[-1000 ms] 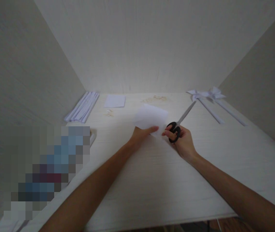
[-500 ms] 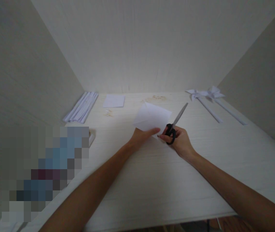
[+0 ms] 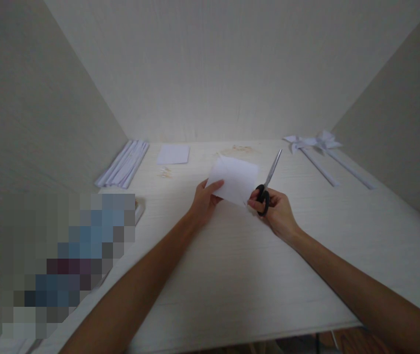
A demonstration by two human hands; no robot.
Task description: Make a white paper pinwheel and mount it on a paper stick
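Paper [image 3: 235, 176] lay at two o'clock of your left grip [image 3: 205, 200], pinched under its thumb; your right grip [image 3: 277, 210], forearm from four o'clock, clasped scissors [image 3: 266, 196] pointing to one o'clock.

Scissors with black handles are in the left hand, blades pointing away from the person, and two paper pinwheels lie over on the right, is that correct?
Not quite: the head view shows the scissors in the right hand; the left hand holds the white paper. The rest stands, including the pinwheels.
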